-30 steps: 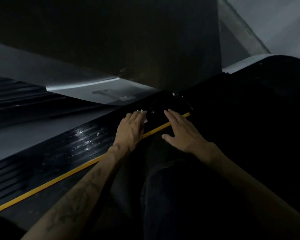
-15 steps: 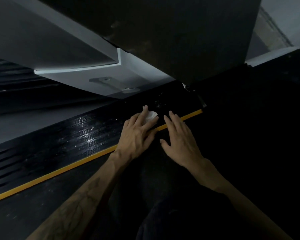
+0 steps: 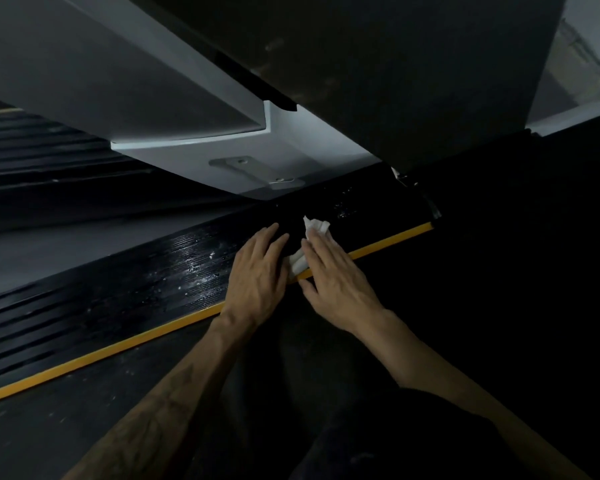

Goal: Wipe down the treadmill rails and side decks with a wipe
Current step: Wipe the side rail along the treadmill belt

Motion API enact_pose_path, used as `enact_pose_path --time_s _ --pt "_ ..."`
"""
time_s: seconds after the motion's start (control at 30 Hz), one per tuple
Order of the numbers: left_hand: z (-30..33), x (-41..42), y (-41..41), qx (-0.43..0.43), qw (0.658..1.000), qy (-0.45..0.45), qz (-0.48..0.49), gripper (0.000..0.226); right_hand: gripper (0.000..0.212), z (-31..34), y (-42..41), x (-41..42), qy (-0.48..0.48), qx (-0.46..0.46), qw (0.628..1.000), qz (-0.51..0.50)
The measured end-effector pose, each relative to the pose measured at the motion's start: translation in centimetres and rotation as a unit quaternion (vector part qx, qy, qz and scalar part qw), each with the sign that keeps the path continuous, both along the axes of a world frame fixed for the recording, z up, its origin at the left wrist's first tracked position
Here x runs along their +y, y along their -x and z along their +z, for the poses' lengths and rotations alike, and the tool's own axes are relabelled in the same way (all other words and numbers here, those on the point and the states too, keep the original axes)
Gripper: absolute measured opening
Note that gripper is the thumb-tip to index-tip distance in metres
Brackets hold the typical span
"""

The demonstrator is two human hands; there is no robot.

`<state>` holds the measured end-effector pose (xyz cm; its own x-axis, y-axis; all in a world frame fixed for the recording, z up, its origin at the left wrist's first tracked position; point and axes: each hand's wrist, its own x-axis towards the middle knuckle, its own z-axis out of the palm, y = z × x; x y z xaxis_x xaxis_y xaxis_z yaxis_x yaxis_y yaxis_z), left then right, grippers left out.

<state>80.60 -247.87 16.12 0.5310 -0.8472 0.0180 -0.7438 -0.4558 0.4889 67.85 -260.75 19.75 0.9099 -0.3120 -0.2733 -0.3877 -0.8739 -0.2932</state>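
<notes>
A crumpled white wipe (image 3: 314, 230) lies on the black ribbed side deck (image 3: 146, 289) of the treadmill, beside the yellow edge stripe (image 3: 118, 348). My right hand (image 3: 336, 282) lies flat on the wipe with straight fingers pressing it down; part of the wipe shows beyond the fingertips and between the two hands. My left hand (image 3: 257, 275) rests flat on the deck just left of the wipe, fingers extended. The deck surface shines wet with small white specks.
A grey upright base (image 3: 257, 157) with a bolted bracket stands just beyond the hands. A dark panel (image 3: 395, 81) overhangs above. The black belt (image 3: 499, 289) lies to the right, and my dark-trousered knees fill the bottom.
The wipe has passed from under my left hand to under my right hand. My right hand moved left onto the deck. The view tilted up toward the upright.
</notes>
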Motion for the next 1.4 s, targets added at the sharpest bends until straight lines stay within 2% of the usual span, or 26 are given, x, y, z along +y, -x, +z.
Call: enact_pose_path --time_s 0.2,0.4,0.5,0.6,0.8,0.97,1.07,1.2,1.4 --pt "-0.7 -0.9 -0.4 -0.048 0.999 -0.008 0.001 0.053 0.075 -1.5 3.8 -1.5 0.06 0.024 0.998 -0.006" --pt "-1.8 -2.1 -1.3 -0.069 0.997 -0.015 -0.001 0.055 0.069 -1.0 4.4 -3.1 0.083 0.004 0.99 -0.113" --pt "-2.2 -2.3 -1.5 -0.089 0.996 -0.01 -0.006 0.053 0.064 -0.9 2.7 -2.6 0.055 -0.027 0.988 -0.144" --pt "-2.4 -2.2 -1.4 -0.101 0.995 -0.011 0.0 0.054 0.076 -1.7 1.5 -1.3 0.022 0.001 0.991 -0.13" --pt "-2.2 -1.9 -1.3 -0.1 0.994 -0.024 0.023 0.056 0.079 -3.4 4.5 -1.2 0.084 0.001 0.994 -0.077" --pt "-2.2 -2.1 -1.2 -0.085 0.996 -0.022 0.029 0.055 0.081 -3.2 5.0 -5.1 0.128 0.025 0.979 -0.154" --pt "-2.2 -2.1 -1.2 -0.087 0.996 -0.015 0.033 0.054 0.073 -2.4 3.7 -5.9 0.1 0.016 0.972 -0.213" --pt "-2.2 -2.2 -1.2 -0.084 0.996 -0.012 0.035 0.053 0.078 -2.7 3.5 -4.0 0.065 -0.011 0.975 -0.211" --pt "-2.3 -2.2 -1.1 -0.087 0.995 -0.011 0.041 0.052 0.074 -3.1 3.4 -5.8 0.111 -0.003 0.956 -0.272"
